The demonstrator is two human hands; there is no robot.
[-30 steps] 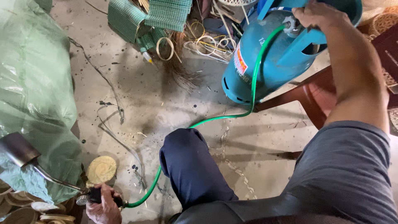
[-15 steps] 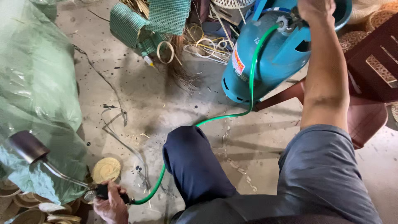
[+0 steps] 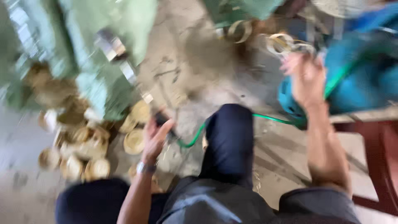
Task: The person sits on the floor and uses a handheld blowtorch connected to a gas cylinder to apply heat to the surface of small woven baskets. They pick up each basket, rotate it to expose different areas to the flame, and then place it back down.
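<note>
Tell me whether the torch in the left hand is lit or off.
Cannot tell. The left hand grips a dark torch handle joined to the green hose, but blur hides any flame.

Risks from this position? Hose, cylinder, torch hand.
1. The green hose runs across the bent knee between the blue gas cylinder and the torch handle in the left hand; a leg shift might snag it.
2. Woven straw pieces lie close by the torch; they look easy to burn.
3. The right hand hangs off the cylinder, so shutting it off may be slow.
</note>
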